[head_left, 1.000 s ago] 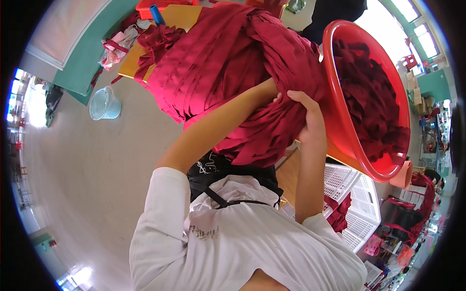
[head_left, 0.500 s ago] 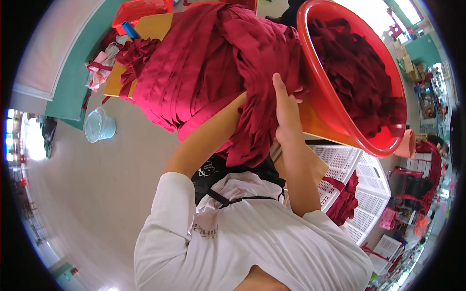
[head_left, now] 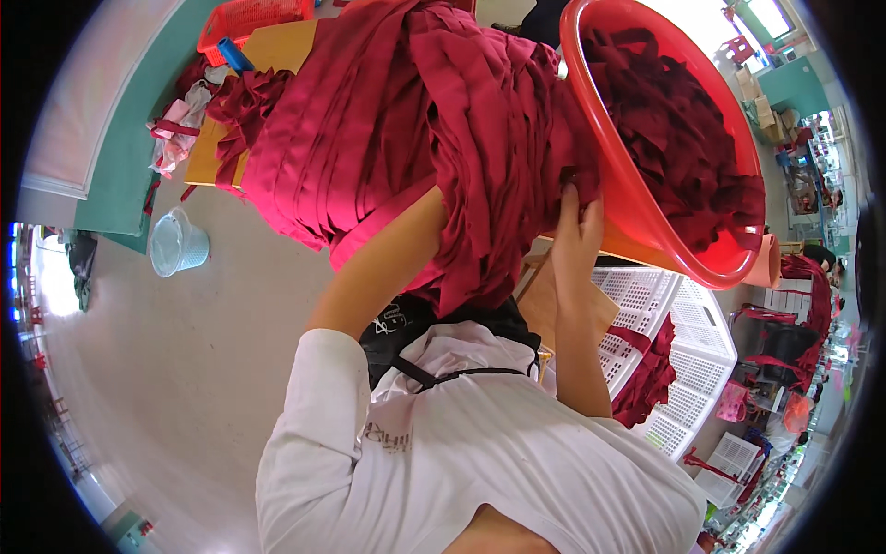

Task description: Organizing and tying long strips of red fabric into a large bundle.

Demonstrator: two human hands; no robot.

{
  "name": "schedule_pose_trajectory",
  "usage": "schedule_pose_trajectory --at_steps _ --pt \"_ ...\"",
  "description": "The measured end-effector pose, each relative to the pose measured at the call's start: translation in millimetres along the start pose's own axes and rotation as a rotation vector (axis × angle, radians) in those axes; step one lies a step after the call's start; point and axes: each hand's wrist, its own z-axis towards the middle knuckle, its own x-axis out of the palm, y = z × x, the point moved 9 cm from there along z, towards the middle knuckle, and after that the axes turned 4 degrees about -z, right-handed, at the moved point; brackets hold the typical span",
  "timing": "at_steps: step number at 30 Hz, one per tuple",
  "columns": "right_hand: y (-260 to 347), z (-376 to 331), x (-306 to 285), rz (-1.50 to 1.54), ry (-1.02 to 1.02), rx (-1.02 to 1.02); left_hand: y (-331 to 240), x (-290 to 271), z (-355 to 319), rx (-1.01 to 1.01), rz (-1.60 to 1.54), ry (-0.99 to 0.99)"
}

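— Well, what has shifted with that big bundle of crimson folded cloth strips (head_left: 406,138)?

— It now fills more of the upper middle of the view than it did a second ago, and the round red plastic basin (head_left: 637,212) full of dark red fabric pieces sits tighter against its right side. The bundle's folds have swung leftward and spread, so its lower edge now hangs over the person's left forearm. I judge the load is being hoisted and resettled rather than set down.

— Where does the bundle sit, exactly?

— Up against the person's chest, above the white shirt, resting on the raised left arm and touching the basin's rim on the right.

— And the hands?

— The right hand (head_left: 577,231) has slid lower along the seam between cloth and basin. It now stands upright, fingers pointing up and curled into the cloth just beside the basin wall, pinching the fabric. The left hand is buried beneath the bundle; only the forearm shows, angled up from the elbow, so I cannot tell whether it is closed or spread.

— Anything around them?

— A yellow-brown wooden tabletop (head_left: 277,55) behind the bundle carries a red mesh basket (head_left: 254,14). A pale blue plastic bucket (head_left: 175,242) stands on the floor to the left, well apart. White lattice crates (head_left: 674,342) lie lower right, with more dark red cloth draped over one.
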Motion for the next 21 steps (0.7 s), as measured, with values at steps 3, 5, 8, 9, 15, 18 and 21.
schedule_pose_trajectory --at_steps 3,5,8,9,15,18,21 --pt "-2 -4 -6 -0.040 0.016 0.018 4 -1 -4 -0.004 -0.025 0.003" --pt "-14 -7 -1 -0.277 0.167 0.240 1 0 2 -0.009 -0.038 0.012" --pt "32 -23 3 -0.326 0.056 -0.266 6 3 -4 -0.011 -0.056 0.021" --pt "34 -23 7 -0.292 0.107 -0.246 3 1 -2 -0.010 -0.063 0.022" --pt "-55 -13 14 0.526 0.046 0.492 -1 0 -1 -0.010 -0.102 0.029" --pt "-40 -4 25 0.827 0.121 0.587 -7 -2 1 -0.005 -0.123 0.035" --pt "-39 -1 23 0.699 0.177 0.595 -7 0 -1 0.003 -0.143 0.040"
